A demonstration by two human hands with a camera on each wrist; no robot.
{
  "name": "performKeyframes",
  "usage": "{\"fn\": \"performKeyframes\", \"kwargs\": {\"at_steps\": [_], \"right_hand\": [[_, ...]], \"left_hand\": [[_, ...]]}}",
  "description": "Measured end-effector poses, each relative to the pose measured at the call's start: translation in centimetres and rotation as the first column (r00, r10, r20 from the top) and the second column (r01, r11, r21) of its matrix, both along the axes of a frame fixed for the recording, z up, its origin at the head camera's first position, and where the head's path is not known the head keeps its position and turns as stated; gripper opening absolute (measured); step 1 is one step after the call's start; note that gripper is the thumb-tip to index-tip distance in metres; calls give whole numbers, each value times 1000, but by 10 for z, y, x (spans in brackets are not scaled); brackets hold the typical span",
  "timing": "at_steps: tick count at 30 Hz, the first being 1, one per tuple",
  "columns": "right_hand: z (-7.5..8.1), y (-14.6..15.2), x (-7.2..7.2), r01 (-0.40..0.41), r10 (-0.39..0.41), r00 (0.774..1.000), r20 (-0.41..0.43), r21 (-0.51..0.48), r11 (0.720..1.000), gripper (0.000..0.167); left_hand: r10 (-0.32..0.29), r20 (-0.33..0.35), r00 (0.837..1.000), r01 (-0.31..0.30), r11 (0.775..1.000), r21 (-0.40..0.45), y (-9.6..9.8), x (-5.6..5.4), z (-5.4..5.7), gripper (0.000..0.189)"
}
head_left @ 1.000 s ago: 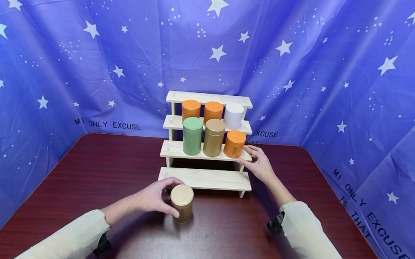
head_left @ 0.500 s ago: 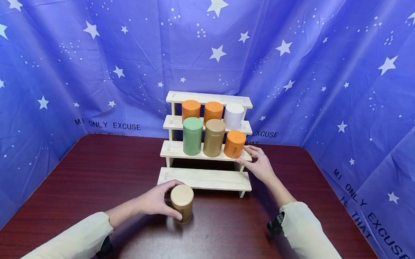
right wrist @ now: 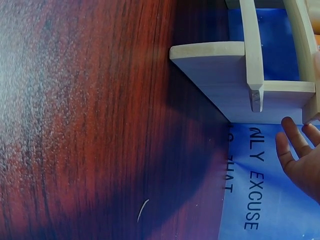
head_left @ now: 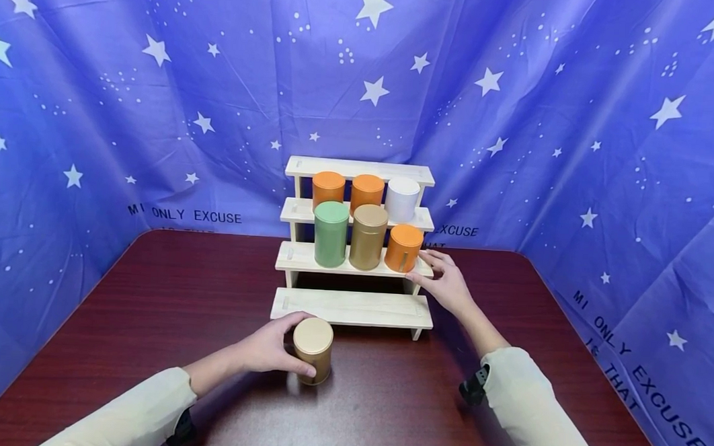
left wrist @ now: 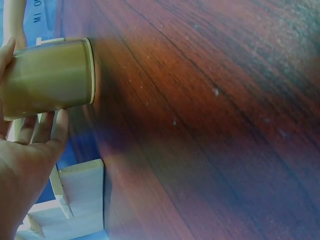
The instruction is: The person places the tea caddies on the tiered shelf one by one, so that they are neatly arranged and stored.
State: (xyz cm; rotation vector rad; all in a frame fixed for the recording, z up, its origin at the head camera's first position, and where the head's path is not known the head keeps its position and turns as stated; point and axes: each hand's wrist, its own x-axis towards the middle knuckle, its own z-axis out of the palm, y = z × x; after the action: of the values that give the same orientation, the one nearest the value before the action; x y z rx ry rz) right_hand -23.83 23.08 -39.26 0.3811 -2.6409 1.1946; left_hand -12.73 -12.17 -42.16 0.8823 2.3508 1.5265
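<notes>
In the head view my left hand [head_left: 272, 346] holds a gold tin [head_left: 312, 352] standing upright on the table in front of the rack. Its thumb lies across the tin's near side, its fingers on the far side; the left wrist view shows fingertips against the tin's wall [left wrist: 50, 77]. My right hand [head_left: 445, 281] is at a short orange tin [head_left: 403, 249] on the rack's second step from the bottom, thumb at the front and fingers at the right side. The right wrist view shows some fingers [right wrist: 295, 142] of that hand loosely extended; the grip itself is mostly cut off.
A four-step pale wooden rack [head_left: 352, 307] stands at the table's back. A green tin [head_left: 331, 235] and a tall gold tin [head_left: 368, 240] stand left of the short orange one. Behind them are two orange tins [head_left: 367, 190] and a white tin [head_left: 402, 198]. A blue starry curtain [head_left: 219, 74] surrounds the table.
My left hand has shifted slightly right, its thumb farther across the gold tin's front. The tins and my right hand stay where they were.
</notes>
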Motion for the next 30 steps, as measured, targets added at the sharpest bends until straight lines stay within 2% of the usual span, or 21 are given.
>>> {"fn": "performKeyframes", "kwargs": {"at_steps": [10, 13, 17, 24, 30], "right_hand": [[-1, 0, 0, 6, -6, 1000, 7, -6, 1000, 68], [-1, 0, 0, 4, -4, 1000, 7, -11, 1000, 68], [-1, 0, 1, 6, -6, 1000, 5, -6, 1000, 68], [0, 1, 0, -5, 5, 1000, 2, -10, 1000, 68], [1, 0, 1, -10, 10, 1000, -11, -14, 1000, 67]], "left_hand": [[3, 21, 1000, -3, 1000, -1, -1, 1, 5, 71], [18, -2, 1000, -18, 1000, 1, -1, 1, 9, 70], [32, -44, 999, -33, 999, -11, -1, -1, 16, 69], [42, -22, 999, -42, 999, 6, 0, -4, 29, 69], [64, -78, 995, -65, 998, -17, 1, -8, 43, 71]]}}
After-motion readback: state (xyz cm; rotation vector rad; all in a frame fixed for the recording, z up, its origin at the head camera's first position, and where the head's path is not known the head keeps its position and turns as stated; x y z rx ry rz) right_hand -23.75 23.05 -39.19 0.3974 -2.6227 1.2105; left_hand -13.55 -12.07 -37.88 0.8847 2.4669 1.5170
